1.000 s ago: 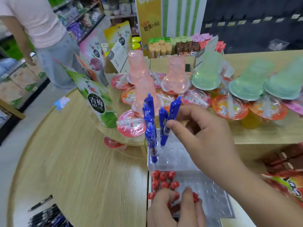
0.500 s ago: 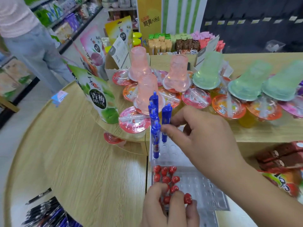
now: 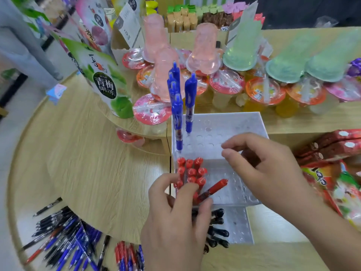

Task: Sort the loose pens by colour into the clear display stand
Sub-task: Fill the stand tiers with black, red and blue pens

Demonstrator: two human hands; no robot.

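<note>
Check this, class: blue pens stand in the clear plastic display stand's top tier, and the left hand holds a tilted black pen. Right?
No. The head view shows the left hand holding a tilted red pen, not black. The blue pens are as stated.

A shop: jelly cups and snack packets on display.

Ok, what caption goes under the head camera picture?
Left hand holds a tilted red pen at the clear stand; blue pens stand upright behind.
</note>
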